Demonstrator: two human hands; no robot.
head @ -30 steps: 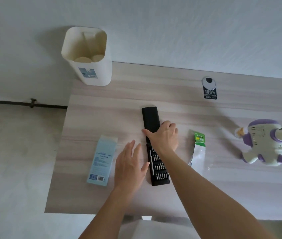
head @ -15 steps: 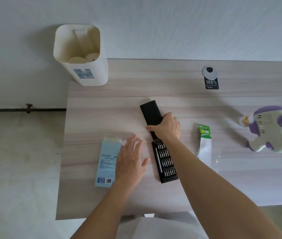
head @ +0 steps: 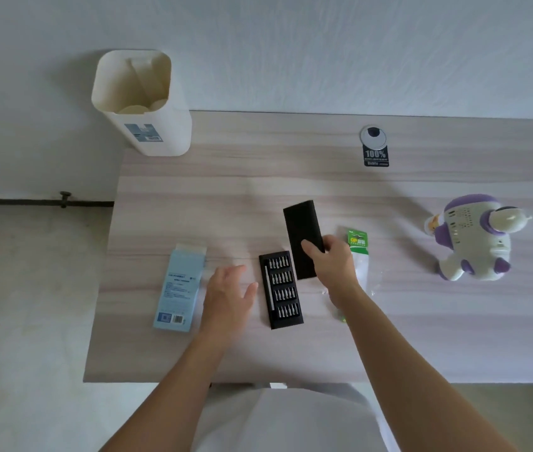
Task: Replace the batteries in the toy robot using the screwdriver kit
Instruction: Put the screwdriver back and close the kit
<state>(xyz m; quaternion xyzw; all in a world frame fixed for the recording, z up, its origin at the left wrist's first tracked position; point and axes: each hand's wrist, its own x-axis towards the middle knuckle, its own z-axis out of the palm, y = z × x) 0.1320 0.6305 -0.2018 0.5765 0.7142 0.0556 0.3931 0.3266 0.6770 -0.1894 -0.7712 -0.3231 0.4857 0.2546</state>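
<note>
1. Starting at the left, a pale blue box (head: 178,288) lies flat on the table (head: 291,353), and a white bin (head: 141,102) stands at the far left corner.
2. My left hand (head: 229,295) is just left of the bit tray, fingers loose and holding nothing. I cannot tell whether it touches the wood.
3. The screwdriver kit's bit tray (head: 281,290) lies uncovered, its rows of bits showing and the driver lying in its left slot.
4. My right hand (head: 337,265) pinches the kit's black sleeve (head: 302,230) between thumb and fingers. The sleeve is clear of the tray, just to its far right.
5. The green battery pack (head: 358,243) lies just right of that hand, partly hidden by my wrist.
6. The toy robot (head: 474,238) lies well to the right, untouched. I judge only the kit opened: picking a bit, unscrewing, swapping cells and closing up all remain.
</note>
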